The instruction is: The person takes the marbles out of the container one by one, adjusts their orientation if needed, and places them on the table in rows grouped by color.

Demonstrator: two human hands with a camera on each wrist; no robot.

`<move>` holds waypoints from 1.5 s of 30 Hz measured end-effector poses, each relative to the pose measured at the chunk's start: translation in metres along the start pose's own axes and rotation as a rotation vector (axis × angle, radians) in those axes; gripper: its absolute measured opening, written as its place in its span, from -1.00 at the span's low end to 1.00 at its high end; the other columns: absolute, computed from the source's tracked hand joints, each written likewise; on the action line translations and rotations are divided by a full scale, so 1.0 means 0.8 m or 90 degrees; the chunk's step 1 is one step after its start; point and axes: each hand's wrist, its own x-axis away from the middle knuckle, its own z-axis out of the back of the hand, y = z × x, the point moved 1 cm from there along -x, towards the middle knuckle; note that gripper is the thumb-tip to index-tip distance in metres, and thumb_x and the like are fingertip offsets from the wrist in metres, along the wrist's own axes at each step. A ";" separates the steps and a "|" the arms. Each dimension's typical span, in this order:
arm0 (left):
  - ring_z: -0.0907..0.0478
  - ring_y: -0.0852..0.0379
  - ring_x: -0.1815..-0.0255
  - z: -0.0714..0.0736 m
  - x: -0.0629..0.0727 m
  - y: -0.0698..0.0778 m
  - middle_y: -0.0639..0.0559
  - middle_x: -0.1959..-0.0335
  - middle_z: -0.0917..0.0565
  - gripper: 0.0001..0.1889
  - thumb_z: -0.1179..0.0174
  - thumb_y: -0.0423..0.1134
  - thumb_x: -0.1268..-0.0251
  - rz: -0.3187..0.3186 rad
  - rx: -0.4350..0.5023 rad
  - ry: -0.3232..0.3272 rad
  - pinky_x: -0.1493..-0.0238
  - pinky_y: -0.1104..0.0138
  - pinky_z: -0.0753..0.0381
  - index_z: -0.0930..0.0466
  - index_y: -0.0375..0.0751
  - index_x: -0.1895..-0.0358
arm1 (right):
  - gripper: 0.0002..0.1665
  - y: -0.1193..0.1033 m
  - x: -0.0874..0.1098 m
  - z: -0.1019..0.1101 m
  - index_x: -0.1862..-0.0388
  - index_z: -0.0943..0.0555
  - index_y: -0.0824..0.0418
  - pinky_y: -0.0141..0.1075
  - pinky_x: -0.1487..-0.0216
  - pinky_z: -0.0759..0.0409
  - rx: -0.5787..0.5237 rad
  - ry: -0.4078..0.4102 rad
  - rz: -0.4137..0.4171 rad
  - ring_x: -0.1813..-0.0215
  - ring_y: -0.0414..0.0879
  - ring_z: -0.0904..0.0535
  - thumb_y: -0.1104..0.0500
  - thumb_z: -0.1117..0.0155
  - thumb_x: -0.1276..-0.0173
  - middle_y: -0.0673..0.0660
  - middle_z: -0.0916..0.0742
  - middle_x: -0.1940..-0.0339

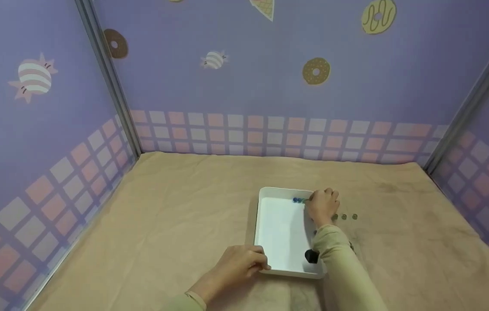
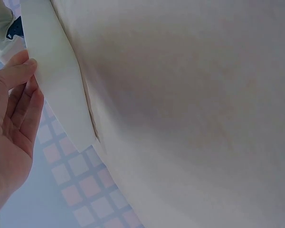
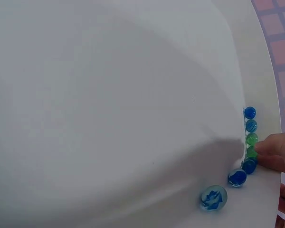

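A white rectangular tray (image 1: 285, 233) lies on the cloth. Its near left corner rim is pinched between the thumb and fingers of my left hand (image 1: 243, 259). My right hand (image 1: 323, 206) reaches over the far right corner of the tray. In the right wrist view its thumb and forefinger pinch a green marble (image 3: 251, 152) in a row along the tray wall. Blue marbles (image 3: 250, 112) and another green marble (image 3: 252, 138) stand in that row. Around the corner sit a blue marble (image 3: 237, 177) and a clear marble with blue swirls (image 3: 213, 197).
To the right of the tray, greenish marbles (image 1: 344, 217) lie in a line on the tan cloth (image 1: 192, 207). A small black device (image 1: 311, 256) shows by the right sleeve, over the tray. Patterned purple walls (image 1: 244, 86) enclose the back and sides.
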 end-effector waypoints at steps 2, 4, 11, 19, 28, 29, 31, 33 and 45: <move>-0.64 0.38 0.40 0.000 0.000 0.000 0.29 0.41 -0.70 -0.89 -0.33 -0.24 -0.22 -0.002 -0.007 0.001 0.40 0.68 -0.42 -0.75 0.10 0.41 | -0.80 0.000 -0.001 -0.002 0.21 -0.74 0.31 0.14 -0.17 -0.40 -0.004 0.005 -0.004 -0.20 0.26 -0.37 0.24 -0.25 -0.30 0.34 -0.60 -0.04; -0.62 0.38 0.41 0.000 -0.001 0.000 0.30 0.41 -0.69 -0.89 -0.33 -0.23 -0.22 -0.006 -0.014 0.001 0.41 0.68 -0.39 -0.75 0.12 0.41 | -0.81 0.001 -0.002 -0.004 0.23 -0.74 0.32 0.13 -0.17 -0.40 -0.001 0.009 -0.006 -0.20 0.25 -0.37 0.24 -0.26 -0.29 0.34 -0.60 -0.03; -0.61 0.40 0.43 0.000 -0.001 -0.001 0.31 0.41 -0.69 -0.90 -0.33 -0.21 -0.22 0.001 -0.016 -0.012 0.44 0.68 -0.35 -0.75 0.13 0.41 | -0.79 0.005 -0.003 -0.011 0.27 -0.73 0.31 0.13 -0.15 -0.42 0.009 0.006 0.005 -0.20 0.26 -0.38 0.16 -0.34 -0.28 0.34 -0.61 -0.01; -0.64 0.40 0.40 0.000 -0.003 0.001 0.31 0.38 -0.71 -0.85 -0.31 -0.28 -0.24 0.002 -0.004 -0.021 0.40 0.67 -0.42 -0.76 0.14 0.38 | -0.79 0.008 -0.005 -0.009 0.28 -0.73 0.30 0.14 -0.17 -0.41 0.017 0.003 -0.005 -0.20 0.25 -0.37 0.15 -0.34 -0.29 0.34 -0.60 -0.02; -0.66 0.37 0.36 -0.003 -0.001 0.003 0.28 0.38 -0.71 -0.91 -0.32 -0.23 -0.24 0.007 0.004 -0.021 0.36 0.71 -0.43 -0.76 0.08 0.39 | -0.80 0.013 0.000 0.002 0.19 -0.75 0.29 0.16 -0.22 -0.37 -0.114 -0.001 0.000 -0.20 0.27 -0.37 0.18 -0.33 -0.33 0.34 -0.63 -0.04; -0.66 0.37 0.35 -0.003 0.000 0.003 0.28 0.38 -0.71 -0.91 -0.32 -0.24 -0.24 0.009 0.006 -0.022 0.36 0.71 -0.43 -0.76 0.08 0.39 | -0.79 0.014 0.001 0.003 0.19 -0.75 0.28 0.15 -0.22 -0.37 -0.128 -0.004 0.000 -0.20 0.27 -0.37 0.16 -0.34 -0.32 0.33 -0.63 -0.04; -0.65 0.39 0.37 -0.003 0.000 0.002 0.30 0.38 -0.71 -0.89 -0.33 -0.25 -0.23 0.014 0.001 -0.018 0.40 0.71 -0.40 -0.76 0.10 0.40 | -0.77 0.017 0.001 0.006 0.19 -0.75 0.28 0.15 -0.21 -0.36 -0.151 -0.011 -0.002 -0.20 0.27 -0.36 0.13 -0.35 -0.32 0.33 -0.62 -0.05; -0.63 0.40 0.39 -0.002 0.000 0.001 0.31 0.39 -0.70 -0.88 -0.34 -0.26 -0.21 0.016 -0.006 -0.015 0.42 0.70 -0.38 -0.76 0.12 0.41 | -0.74 0.019 0.001 0.008 0.17 -0.75 0.26 0.13 -0.22 -0.35 -0.176 -0.022 -0.007 -0.21 0.26 -0.35 0.09 -0.35 -0.32 0.32 -0.62 -0.07; -0.63 0.39 0.37 -0.002 -0.001 -0.002 0.33 0.40 -0.69 -0.89 -0.36 -0.21 -0.19 0.005 -0.025 0.001 0.44 0.67 -0.40 -0.75 0.15 0.43 | -0.68 0.018 -0.003 0.024 0.10 -0.73 0.20 0.14 -0.29 -0.33 -0.268 -0.050 -0.012 -0.37 0.28 -0.25 0.00 -0.35 -0.33 0.32 -0.51 -0.33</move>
